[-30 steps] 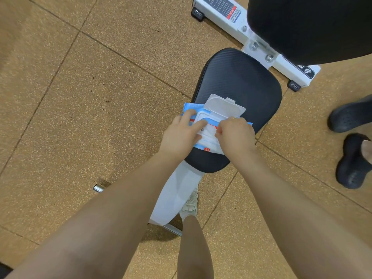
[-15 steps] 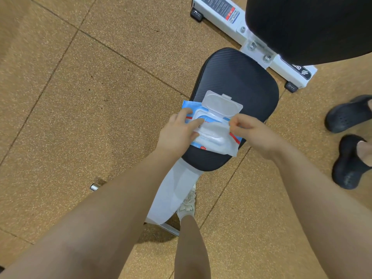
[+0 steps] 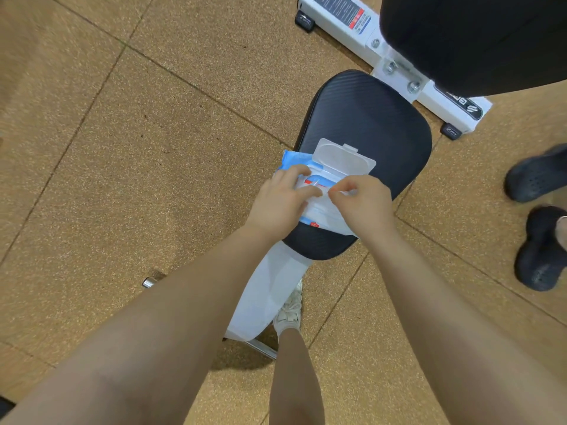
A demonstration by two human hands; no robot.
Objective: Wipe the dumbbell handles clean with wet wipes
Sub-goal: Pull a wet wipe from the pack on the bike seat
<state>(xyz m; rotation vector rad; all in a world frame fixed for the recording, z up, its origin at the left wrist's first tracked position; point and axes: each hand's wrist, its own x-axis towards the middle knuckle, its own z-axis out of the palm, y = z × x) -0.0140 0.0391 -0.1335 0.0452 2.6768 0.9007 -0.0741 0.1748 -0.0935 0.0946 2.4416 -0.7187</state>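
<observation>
A blue pack of wet wipes (image 3: 290, 159) lies on the black bench seat (image 3: 368, 118), its clear plastic lid (image 3: 343, 161) flipped open. My left hand (image 3: 279, 204) presses down on the pack's left side with its fingers spread over the top. My right hand (image 3: 365, 204) pinches a white wet wipe (image 3: 322, 216) at the pack's opening, thumb and forefinger together. The wipe's loose sheet drapes over the near end of the pack. No dumbbell is in view.
The bench's black backrest (image 3: 475, 41) and white frame (image 3: 346, 19) stand behind the seat. Another person's dark shoes (image 3: 540, 176) are at the right. My own leg and white sneaker (image 3: 290, 311) are below the seat. A chrome bar end (image 3: 148, 282) shows on the cork floor.
My right hand, which had drawn a wipe out to the right half a second ago, has come back to the pack's opening. My left hand has stayed on the pack.
</observation>
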